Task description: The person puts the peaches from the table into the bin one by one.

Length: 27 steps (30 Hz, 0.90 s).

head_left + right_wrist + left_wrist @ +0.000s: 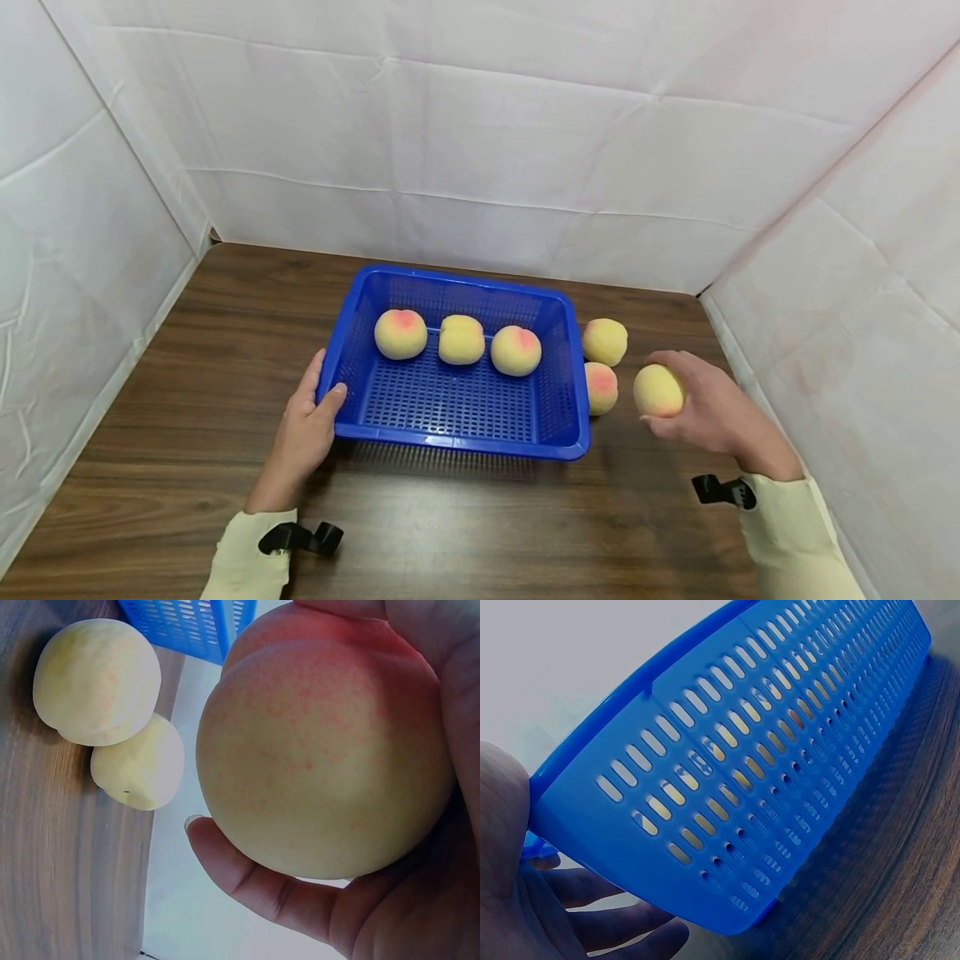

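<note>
While the left hand (303, 429) gripped the blue perforated basket (457, 446) at its 8 o'clock rim, the right hand (705, 404) clasped one peach (658, 391) at 3 o'clock, beyond two loose peaches (605, 342); three peaches (461, 340) lay inside.

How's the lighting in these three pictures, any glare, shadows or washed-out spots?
Head view: glare on the dark brown wood-grain table, and a glint on the near rim of the blue perforated plastic basket; left wrist view: the left hand looks dark against a washed-out white backdrop; right wrist view: the held round yellow-pink peach falls into shadow along its right side.
</note>
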Motion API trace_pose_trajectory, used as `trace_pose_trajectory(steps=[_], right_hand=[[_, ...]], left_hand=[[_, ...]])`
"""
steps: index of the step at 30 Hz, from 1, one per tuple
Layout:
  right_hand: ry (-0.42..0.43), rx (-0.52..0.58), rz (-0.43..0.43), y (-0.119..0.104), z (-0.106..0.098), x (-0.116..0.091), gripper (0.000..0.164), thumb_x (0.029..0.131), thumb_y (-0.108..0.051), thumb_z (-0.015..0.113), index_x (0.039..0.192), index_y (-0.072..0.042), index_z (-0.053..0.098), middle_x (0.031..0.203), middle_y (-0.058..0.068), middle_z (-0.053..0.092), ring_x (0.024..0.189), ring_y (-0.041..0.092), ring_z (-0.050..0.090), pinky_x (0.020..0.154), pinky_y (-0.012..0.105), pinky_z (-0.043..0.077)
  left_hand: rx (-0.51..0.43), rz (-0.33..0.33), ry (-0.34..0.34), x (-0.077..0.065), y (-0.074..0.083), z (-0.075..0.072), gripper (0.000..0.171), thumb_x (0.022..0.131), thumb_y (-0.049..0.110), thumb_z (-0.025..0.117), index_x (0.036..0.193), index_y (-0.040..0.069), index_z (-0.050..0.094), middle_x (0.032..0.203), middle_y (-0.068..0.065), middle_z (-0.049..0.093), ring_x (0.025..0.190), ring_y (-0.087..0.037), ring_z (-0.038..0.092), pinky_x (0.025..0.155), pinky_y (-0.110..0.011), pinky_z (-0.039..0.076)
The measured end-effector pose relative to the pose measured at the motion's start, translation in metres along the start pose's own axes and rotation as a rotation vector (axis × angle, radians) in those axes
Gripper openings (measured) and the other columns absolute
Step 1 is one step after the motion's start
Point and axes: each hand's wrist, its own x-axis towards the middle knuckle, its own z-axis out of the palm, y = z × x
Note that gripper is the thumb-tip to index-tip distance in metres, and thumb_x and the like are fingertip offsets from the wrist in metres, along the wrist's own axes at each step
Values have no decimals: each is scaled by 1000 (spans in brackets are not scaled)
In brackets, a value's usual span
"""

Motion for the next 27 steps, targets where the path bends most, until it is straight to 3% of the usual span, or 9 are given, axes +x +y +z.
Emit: trace_pose_trajectory(steps=[27], right_hand=[[-2,27,-42,-16,-1,18,61,62,-24,86,115,-19,56,99,-6,56,77,14,52,63,35,47]], left_hand=[[-7,16,5,1,-2,0,62,103,15,42,154,12,8,155,-19,18,138,-37,20,110,-61,19]])
